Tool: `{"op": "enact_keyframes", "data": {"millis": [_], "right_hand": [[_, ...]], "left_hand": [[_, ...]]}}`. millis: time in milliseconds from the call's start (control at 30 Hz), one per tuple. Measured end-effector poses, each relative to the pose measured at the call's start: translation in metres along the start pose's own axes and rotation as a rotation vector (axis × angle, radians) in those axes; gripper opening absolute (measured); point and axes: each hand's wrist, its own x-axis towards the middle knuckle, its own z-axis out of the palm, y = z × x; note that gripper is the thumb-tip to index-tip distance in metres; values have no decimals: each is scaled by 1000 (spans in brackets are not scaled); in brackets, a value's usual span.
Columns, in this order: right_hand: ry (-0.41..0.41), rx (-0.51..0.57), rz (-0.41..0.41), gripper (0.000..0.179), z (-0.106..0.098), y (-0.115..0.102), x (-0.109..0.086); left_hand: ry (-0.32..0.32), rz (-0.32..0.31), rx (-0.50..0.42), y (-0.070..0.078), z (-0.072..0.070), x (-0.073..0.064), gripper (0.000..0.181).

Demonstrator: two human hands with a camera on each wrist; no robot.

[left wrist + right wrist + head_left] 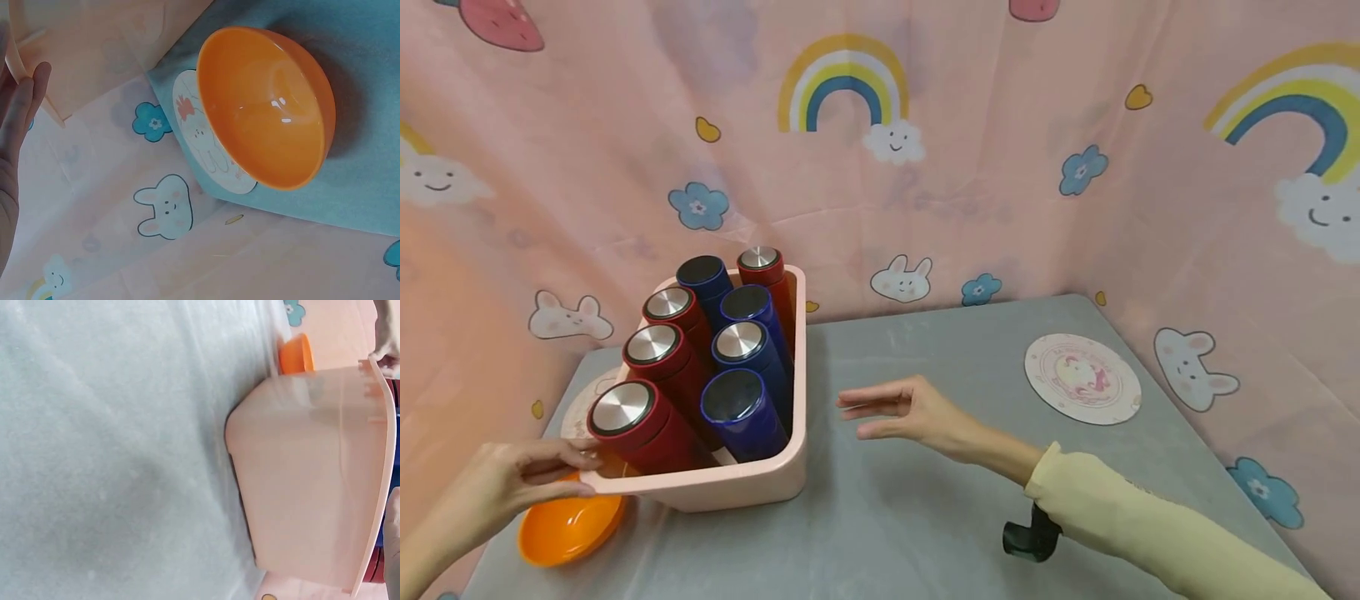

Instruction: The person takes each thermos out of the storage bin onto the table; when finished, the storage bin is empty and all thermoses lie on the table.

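A pale pink plastic storage bin (737,490) stands left of centre in the head view, holding several red thermos bottles (662,429) and several blue thermos bottles (752,425) upright. Some lids are silver, others dark. At the bin's near left corner, my left hand (512,477) pinches the rim between thumb and fingers. My right hand (917,417) hovers over the table to the right of the bin, fingers loosely extended and holding nothing. The right wrist view shows the bin's side wall (306,475), with the bottles mostly hidden behind its rim.
An orange bowl (269,112) sits below my left hand, beside the bin. Partly under it in the left wrist view lies a round printed mat (203,140). Another round mat (1082,379) lies at the table's right. Patterned pink curtain (850,208) surrounds the grey tabletop (887,517).
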Motion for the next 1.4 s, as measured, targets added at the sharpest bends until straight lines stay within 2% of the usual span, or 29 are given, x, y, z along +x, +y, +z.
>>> {"op": "enact_keyframes", "data": {"millis": [200,333,500,567,733,1033,1400], "right_hand": [[3,12,13,47,7,-5,14],[0,40,14,45,12,-9,23],[-2,34,-9,44,16,-12,33],[-4,19,-21,44,17,-12,37],[-21,2,-36,43,17,-12,46],[-40,25,-16,44,20,-7,61],[-53,57,-21,51,30,-5,75]], "left_hand": [[0,-18,7,1,-3,-3,45],[-6,-53,60,4,-4,-1,44],[-18,-105,14,6,-5,-1,40],[-14,-103,12,6,-5,-1,39],[-8,-98,80,7,-4,1,38],[-34,-136,30,8,-3,4,35],[-32,-148,37,9,-2,4,33]]}}
